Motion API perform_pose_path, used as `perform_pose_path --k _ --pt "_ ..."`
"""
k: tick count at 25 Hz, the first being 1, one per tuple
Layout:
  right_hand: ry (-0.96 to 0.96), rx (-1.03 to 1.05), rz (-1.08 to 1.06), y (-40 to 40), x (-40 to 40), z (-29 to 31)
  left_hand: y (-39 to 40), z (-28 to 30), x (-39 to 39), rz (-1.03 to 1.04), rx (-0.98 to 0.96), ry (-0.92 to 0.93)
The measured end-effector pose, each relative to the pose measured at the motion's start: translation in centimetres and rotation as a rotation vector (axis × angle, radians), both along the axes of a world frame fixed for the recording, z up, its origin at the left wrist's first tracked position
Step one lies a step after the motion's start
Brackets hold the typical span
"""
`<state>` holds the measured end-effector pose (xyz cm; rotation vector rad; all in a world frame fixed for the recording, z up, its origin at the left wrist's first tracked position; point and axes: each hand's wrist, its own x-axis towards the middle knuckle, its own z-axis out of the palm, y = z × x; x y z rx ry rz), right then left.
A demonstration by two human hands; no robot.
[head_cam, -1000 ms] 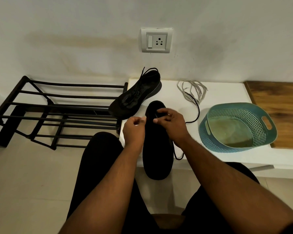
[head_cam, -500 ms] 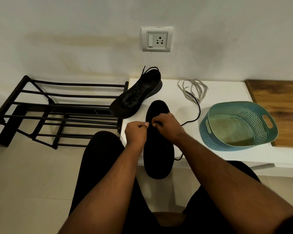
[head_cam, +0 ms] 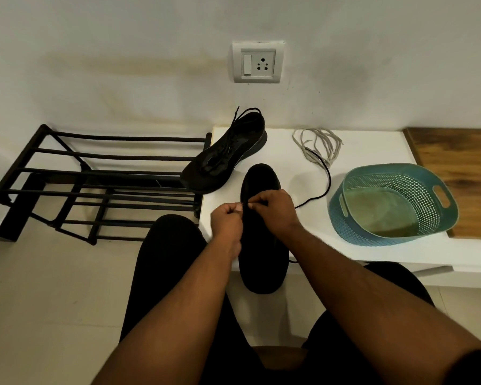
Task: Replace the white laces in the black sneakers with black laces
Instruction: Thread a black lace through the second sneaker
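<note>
A black sneaker (head_cam: 261,251) lies lengthwise on the white table's front edge, toe pointing away from me. My left hand (head_cam: 227,219) and my right hand (head_cam: 272,209) meet over its middle, each with fingers curled, pinching the black lace (head_cam: 326,187) at the eyelets. The lace's loose end trails right across the table (head_cam: 372,145). A second black sneaker (head_cam: 225,154) with a black lace threaded in it lies behind, at the table's left corner. The white laces (head_cam: 317,143) lie in a loose heap at the back.
A teal perforated basket (head_cam: 392,204) stands on the table to the right, next to a wooden board (head_cam: 461,173). A black metal shoe rack (head_cam: 95,182) stands on the floor to the left. A wall socket (head_cam: 258,63) is above the table.
Both hands have drawn slightly closer together and toward me along the near sneaker. The loose end of the lace stays on the table.
</note>
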<state>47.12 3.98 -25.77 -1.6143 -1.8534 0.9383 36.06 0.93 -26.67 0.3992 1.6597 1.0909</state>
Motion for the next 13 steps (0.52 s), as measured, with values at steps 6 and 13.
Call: perform_pose_path --k 6,13 --pt "-0.066 0.014 0.043 -0.3 0.4 -0.7 -0.9 -0.7 3.4 0.034 0.074 0.430" --pt "-0.209 -0.024 0.272 -1.0 2.2 0.6 0.2 -0.6 0.7 -0.037 0.056 0.440"
